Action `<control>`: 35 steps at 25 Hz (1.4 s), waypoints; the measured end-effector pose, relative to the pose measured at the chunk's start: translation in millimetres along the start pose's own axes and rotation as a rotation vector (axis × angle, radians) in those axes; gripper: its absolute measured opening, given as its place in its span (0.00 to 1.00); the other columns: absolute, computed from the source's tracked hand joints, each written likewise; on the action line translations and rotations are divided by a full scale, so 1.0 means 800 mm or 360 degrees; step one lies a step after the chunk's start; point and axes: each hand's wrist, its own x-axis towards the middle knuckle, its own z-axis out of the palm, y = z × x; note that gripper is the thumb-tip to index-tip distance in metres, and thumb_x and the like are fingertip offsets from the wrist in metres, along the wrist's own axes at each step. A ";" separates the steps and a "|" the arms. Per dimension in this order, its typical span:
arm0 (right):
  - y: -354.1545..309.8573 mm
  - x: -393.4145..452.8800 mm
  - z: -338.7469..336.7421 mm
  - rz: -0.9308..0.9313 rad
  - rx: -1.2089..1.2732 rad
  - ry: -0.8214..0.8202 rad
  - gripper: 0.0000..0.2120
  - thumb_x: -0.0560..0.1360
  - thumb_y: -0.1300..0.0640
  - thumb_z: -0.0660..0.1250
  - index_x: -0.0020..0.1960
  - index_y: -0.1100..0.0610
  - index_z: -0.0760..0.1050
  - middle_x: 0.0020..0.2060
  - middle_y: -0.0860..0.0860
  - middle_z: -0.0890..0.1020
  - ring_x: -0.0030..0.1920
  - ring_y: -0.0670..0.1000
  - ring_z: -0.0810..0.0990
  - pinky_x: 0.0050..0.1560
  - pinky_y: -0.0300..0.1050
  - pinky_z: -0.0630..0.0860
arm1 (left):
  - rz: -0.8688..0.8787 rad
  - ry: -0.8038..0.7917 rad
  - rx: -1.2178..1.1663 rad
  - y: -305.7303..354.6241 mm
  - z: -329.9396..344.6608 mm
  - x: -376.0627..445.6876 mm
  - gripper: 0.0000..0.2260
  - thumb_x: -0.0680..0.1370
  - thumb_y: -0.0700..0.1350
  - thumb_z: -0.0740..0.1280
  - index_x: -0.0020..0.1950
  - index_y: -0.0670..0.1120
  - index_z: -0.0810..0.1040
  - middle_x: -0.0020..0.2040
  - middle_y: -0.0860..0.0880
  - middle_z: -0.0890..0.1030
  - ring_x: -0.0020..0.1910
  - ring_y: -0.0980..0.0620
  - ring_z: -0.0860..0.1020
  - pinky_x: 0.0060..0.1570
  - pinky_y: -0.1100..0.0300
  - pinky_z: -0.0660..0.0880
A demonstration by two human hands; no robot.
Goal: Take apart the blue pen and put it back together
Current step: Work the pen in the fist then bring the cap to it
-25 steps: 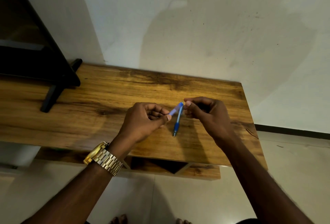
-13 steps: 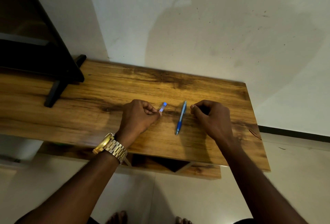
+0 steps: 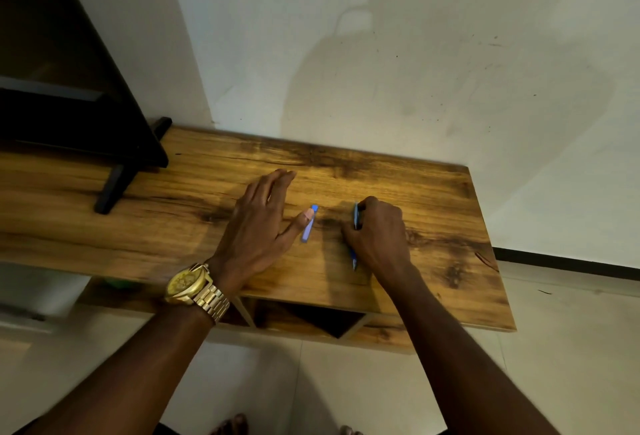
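The blue pen is in two pieces on the wooden table [image 3: 433, 192]. A short pale-blue cap piece [image 3: 308, 228] lies flat on the wood, and the thumb tip of my left hand [image 3: 258, 226] rests at its upper end. That hand is spread, fingers apart, holding nothing. The longer blue pen body [image 3: 355, 216] lies to the right, pointing toward me. My right hand [image 3: 379, 233] is curled over it, fingers closed around its middle, so only the top end and the tip show.
A black TV [image 3: 69, 88] on a black stand foot [image 3: 114, 188] occupies the table's left end. A white wall runs directly behind the table. The table's right edge is near my right hand, with pale floor tiles [image 3: 571, 348] beyond.
Both hands lowered the separated pieces onto the table. My left hand let go of the cap piece and spread out; my right hand closed over the pen body lying on the wood.
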 end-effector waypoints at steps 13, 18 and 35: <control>-0.065 -0.053 -0.099 -0.0150 0.2738 -0.0146 0.10 0.87 0.62 0.62 0.68 0.57 0.74 0.47 0.55 0.86 0.45 0.53 0.85 0.50 0.52 0.84 | -0.0031 -0.0374 0.0483 -0.023 0.026 -0.014 0.61 0.70 0.87 0.47 0.91 0.48 0.44 0.91 0.52 0.42 0.90 0.49 0.43 0.87 0.41 0.44; -0.073 -0.049 -0.098 -0.0415 0.2667 -0.0122 0.25 0.89 0.64 0.59 0.82 0.46 0.65 0.48 0.55 0.85 0.43 0.51 0.84 0.47 0.47 0.82 | 0.0002 -0.0351 0.0482 -0.030 0.034 -0.013 0.60 0.70 0.88 0.47 0.91 0.49 0.45 0.91 0.52 0.42 0.90 0.50 0.43 0.88 0.41 0.45; -0.071 -0.045 -0.100 0.0035 0.3049 -0.0263 0.21 0.88 0.60 0.57 0.80 0.53 0.68 0.39 0.53 0.75 0.32 0.46 0.69 0.34 0.41 0.70 | 0.0015 -0.0297 0.0503 -0.031 0.036 -0.011 0.59 0.72 0.87 0.49 0.91 0.49 0.45 0.91 0.52 0.43 0.90 0.50 0.44 0.88 0.42 0.45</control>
